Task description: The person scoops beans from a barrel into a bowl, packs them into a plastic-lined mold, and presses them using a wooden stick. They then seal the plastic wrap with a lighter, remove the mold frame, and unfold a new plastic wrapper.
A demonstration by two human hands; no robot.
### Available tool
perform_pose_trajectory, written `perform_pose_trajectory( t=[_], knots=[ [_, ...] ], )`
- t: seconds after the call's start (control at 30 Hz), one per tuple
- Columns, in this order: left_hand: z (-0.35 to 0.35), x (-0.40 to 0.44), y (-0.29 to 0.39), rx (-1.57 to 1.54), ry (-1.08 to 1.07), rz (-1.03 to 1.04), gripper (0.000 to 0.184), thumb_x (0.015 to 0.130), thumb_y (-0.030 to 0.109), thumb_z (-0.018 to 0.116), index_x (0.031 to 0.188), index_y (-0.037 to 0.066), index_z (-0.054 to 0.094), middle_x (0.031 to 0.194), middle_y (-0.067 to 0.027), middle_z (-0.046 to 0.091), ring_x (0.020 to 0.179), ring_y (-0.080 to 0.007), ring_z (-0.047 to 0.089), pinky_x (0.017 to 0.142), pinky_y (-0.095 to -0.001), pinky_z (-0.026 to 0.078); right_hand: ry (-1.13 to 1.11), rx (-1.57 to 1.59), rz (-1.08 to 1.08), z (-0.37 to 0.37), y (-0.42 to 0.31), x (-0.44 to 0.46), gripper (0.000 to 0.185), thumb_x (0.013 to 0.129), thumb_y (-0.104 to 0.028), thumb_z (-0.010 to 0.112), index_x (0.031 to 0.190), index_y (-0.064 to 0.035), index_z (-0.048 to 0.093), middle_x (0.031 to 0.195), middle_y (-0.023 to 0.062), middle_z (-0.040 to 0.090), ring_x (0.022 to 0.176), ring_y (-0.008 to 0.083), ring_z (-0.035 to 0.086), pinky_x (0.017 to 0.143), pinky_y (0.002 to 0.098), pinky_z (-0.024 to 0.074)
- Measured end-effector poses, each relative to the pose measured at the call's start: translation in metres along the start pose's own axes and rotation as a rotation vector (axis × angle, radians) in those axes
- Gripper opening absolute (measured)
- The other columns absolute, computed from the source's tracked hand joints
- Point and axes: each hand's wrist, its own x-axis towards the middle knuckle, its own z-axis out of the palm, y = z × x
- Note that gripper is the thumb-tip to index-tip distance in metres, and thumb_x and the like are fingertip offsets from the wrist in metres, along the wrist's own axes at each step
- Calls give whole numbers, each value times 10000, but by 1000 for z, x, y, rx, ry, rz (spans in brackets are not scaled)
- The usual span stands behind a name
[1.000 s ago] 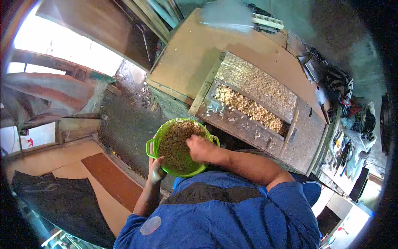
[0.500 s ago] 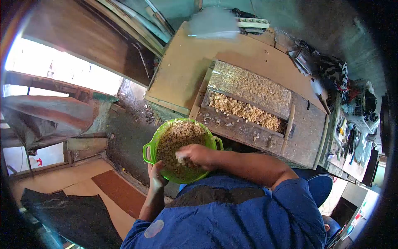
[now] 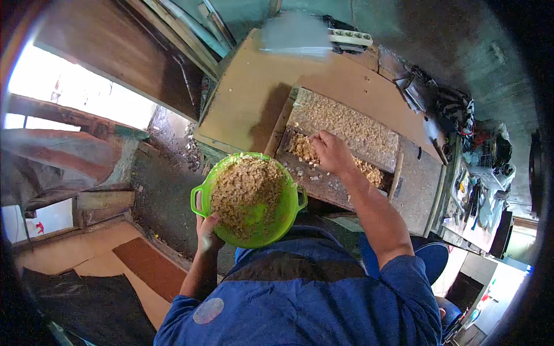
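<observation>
My left hand [image 3: 206, 228] grips the left rim of a green plastic basin [image 3: 295, 199] with side handles, its thumb over the edge. Pale, flake-like pieces [image 3: 245, 181] fill much of the basin, and green bottom shows at the lower right. My right hand [image 3: 332, 151] is over the long slot of a wooden board, fingers curled closed. What it holds, if anything, is hidden. Similar yellowish pieces [image 3: 301, 147] lie in the slot [image 3: 392, 180], partly covered by my hand and forearm. A clear-looking panel [image 3: 346, 118] covers more pieces behind the slot.
The board lies on a tan tabletop [image 3: 242, 98]. A power strip [image 3: 351, 38] is at the back. Clutter and bags [image 3: 490, 173] crowd the right side. At lower left, a black cloth [image 3: 86, 305] lies on a tan surface near a brown strip [image 3: 147, 265].
My right hand has moved out of the basin, up and right, to the slot in the board. More green bottom shows in the basin. My left hand still holds it.
</observation>
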Motion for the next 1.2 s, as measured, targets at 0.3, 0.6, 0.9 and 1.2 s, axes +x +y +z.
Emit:
perform_pose_trajectory(
  t=[0.3,0.6,0.9,1.2],
  knots=[
    [-1,22,7,-49,59,-39,895,796,63,626,1572,147,188,1512,-160,386,1342,-337,456,1094,-516,412,216,-99,26,-26,-36,-28,201,950,-133,550,1101,-71,667,959,216,692,843,364,688,741,453,543],
    [7,39,16,20,-108,-82,879,807,56,566,1576,141,151,1533,-165,349,1347,-350,447,1095,-508,411,-540,-320,-52,54,-136,-54,361,897,-117,582,1238,4,588,1160,265,606,1127,396,603,946,514,506],
    [5,45,25,104,-142,-51,867,800,97,561,1572,124,168,1521,-162,363,1355,-343,435,1101,-494,402,-996,-66,-165,99,-127,-62,404,901,-269,587,1163,33,644,1008,314,658,950,431,665,870,524,520],
    [12,52,29,69,-77,-98,887,791,105,560,1576,102,148,1525,-173,352,1350,-346,440,1103,-492,400,-845,845,555,89,-131,-41,313,938,-290,612,1075,-14,666,885,114,679,807,204,655,758,370,539]
  ],
)
